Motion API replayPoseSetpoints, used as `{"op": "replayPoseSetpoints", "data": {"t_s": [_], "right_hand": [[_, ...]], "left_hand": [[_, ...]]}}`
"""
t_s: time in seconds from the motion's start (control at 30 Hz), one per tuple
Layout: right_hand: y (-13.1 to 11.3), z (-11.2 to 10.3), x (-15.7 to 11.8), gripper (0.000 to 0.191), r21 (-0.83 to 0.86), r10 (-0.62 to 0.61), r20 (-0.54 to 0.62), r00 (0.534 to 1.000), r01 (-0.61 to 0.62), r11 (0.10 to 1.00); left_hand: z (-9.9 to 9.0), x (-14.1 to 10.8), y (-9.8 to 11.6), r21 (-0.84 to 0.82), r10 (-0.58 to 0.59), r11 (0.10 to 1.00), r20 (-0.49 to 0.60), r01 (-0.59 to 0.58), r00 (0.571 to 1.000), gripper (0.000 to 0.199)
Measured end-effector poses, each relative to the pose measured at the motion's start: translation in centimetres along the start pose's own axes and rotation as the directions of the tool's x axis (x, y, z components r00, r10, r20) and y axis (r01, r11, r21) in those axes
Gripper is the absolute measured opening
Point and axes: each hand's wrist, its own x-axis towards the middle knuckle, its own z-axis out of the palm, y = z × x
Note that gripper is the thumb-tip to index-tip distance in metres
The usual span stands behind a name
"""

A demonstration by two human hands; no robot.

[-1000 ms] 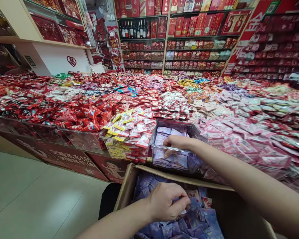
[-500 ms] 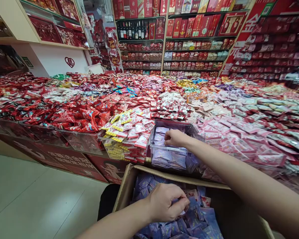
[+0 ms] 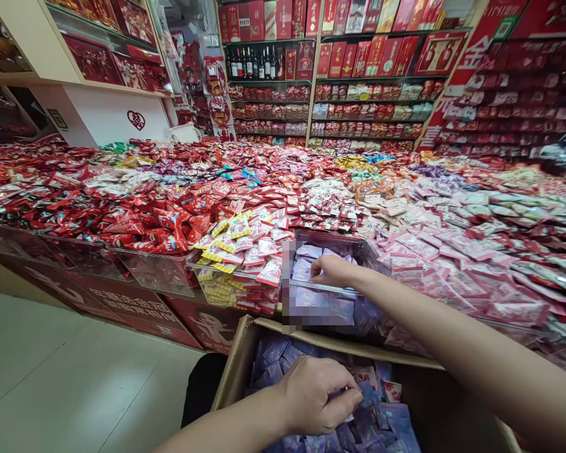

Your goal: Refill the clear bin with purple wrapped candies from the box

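My right hand [image 3: 334, 270] reaches into a clear plastic bin [image 3: 363, 246] of small purple packets [image 3: 306, 270]. Its fingers are curled down at the packets, and whatever they grip is hidden. Below it, my left hand [image 3: 318, 393] is over an open cardboard box [image 3: 230, 365] that holds many purple packets [image 3: 382, 418]. Thumb and forefinger of this hand are pinched together; a small pale bit shows under the fingertips, too little to name. A few red-and-white packets [image 3: 392, 391] lie among the purple ones in the box.
Left of the bin stands a clear bin of yellow, white and red packets [image 3: 245, 251]. Pink packets [image 3: 453, 264] are heaped to the right, red ones [image 3: 160, 220] to the left. Shelves with bottles [image 3: 252, 63] and red boxes [image 3: 377, 56] rise behind. Pale floor tiles [image 3: 89, 371] lie at lower left.
The view has shifted slightly. Both hands keep nearly the same places, with the right hand in the bin and the left over the box. Packets around the right hand lie a little differently.
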Motion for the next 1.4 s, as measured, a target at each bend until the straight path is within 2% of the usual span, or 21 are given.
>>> {"op": "replayPoseSetpoints", "data": {"t_s": [0.13, 0.33, 0.37, 0.43, 0.5, 0.57, 0.63, 0.73, 0.77, 0.83, 0.87, 0.93, 1.07, 1.13, 1.23, 1.27, 1.33, 1.4], "right_hand": [[-0.1, 0.1, 0.0, 0.010, 0.000, 0.016, -0.003, 1.000, -0.016, 1.000], [-0.1, 0.3, 0.3, 0.008, 0.086, -0.048, 0.024, 0.999, 0.046, 0.995], [-0.1, 0.0, 0.3, 0.006, 0.103, -0.049, -0.021, 0.999, 0.051, 0.993], [-0.3, -1.2, -0.3, 0.007, 0.159, -0.052, -0.195, 0.979, 0.084, 0.984], [-1.0, -2.8, -1.9, 0.011, 0.232, -0.032, -0.408, 0.913, 0.137, 0.963], [-2.4, -3.8, -4.7, 0.015, 0.298, -0.001, -0.545, 0.838, 0.195, 0.934], [-4.1, -3.1, -8.2, 0.015, 0.369, -0.003, -0.571, 0.821, 0.260, 0.892], [-6.4, 1.3, -12.6, 0.019, 0.617, 0.128, -0.461, 0.878, 0.214, 0.757], [-6.8, 3.2, -13.5, 0.027, 0.676, 0.126, -0.405, 0.906, 0.204, 0.708], [-7.3, 6.3, -14.4, 0.031, 0.776, 0.138, -0.345, 0.928, 0.200, 0.598], [-7.2, 7.3, -14.5, 0.030, 0.818, 0.160, -0.334, 0.929, 0.202, 0.538], [-6.7, 8.1, -14.5, 0.025, 0.889, 0.236, -0.322, 0.917, 0.206, 0.410], [-5.2, 7.1, -14.6, 0.024, 0.960, 0.329, -0.246, 0.912, 0.181, 0.214], [-4.8, 6.8, -14.8, 0.025, 0.971, 0.337, -0.219, 0.916, 0.170, 0.168], [-4.7, 6.9, -15.1, 0.026, 0.975, 0.379, -0.220, 0.899, 0.185, 0.126], [-4.7, 7.0, -15.1, 0.027, 0.975, 0.397, -0.221, 0.891, 0.192, 0.110], [-4.8, 7.1, -15.1, 0.026, 0.976, 0.414, -0.217, 0.884, 0.197, 0.091], [-4.8, 7.2, -15.1, 0.026, 0.972, 0.400, -0.232, 0.887, 0.193, 0.135]], "left_hand": [[0.0, 0.0, 0.0, 0.011, -0.002, 1.000, -0.002, 0.002, 1.000, 0.016], [-0.1, 0.1, 0.0, -0.020, -0.012, 1.000, -0.026, 0.011, 1.000, 0.017], [-0.2, 0.1, 0.0, -0.039, -0.022, 0.999, -0.043, 0.020, 0.999, 0.017], [-0.4, 0.1, -0.1, -0.090, -0.039, 0.996, -0.107, 0.030, 0.993, 0.017], [-0.6, 0.1, -0.1, -0.143, -0.075, 0.989, -0.216, 0.044, 0.973, 0.017], [-1.0, 0.2, -0.2, -0.211, -0.171, 0.972, -0.355, 0.099, 0.919, 0.016], [-1.3, 0.5, -0.2, -0.317, -0.314, 0.933, -0.480, 0.171, 0.819, 0.016], [-1.8, 1.4, 0.1, -0.503, -0.494, 0.841, -0.561, 0.201, 0.663, 0.017], [-2.0, 1.8, 0.3, -0.546, -0.528, 0.815, -0.566, 0.192, 0.633, 0.017], [-2.3, 2.5, 0.7, -0.598, -0.563, 0.783, -0.560, 0.174, 0.608, 0.017], [-2.4, 2.9, 0.9, -0.617, -0.570, 0.770, -0.550, 0.163, 0.611, 0.017], [-2.9, 3.5, 1.3, -0.673, -0.580, 0.728, -0.502, 0.131, 0.642, 0.019], [-3.8, 4.0, 1.4, -0.791, -0.573, 0.601, -0.327, 0.114, 0.751, 0.025], [-4.1, 4.1, 1.2, -0.813, -0.585, 0.565, -0.279, 0.136, 0.761, 0.024], [-4.4, 4.2, 1.0, -0.846, -0.640, 0.515, -0.270, 0.141, 0.719, 0.024], [-4.5, 4.2, 1.0, -0.851, -0.641, 0.506, -0.263, 0.140, 0.721, 0.024], [-4.7, 4.1, 1.0, -0.832, -0.601, 0.534, -0.246, 0.152, 0.761, 0.025], [-4.7, 3.8, 1.1, -0.767, -0.540, 0.613, -0.231, 0.190, 0.809, 0.028]]}}
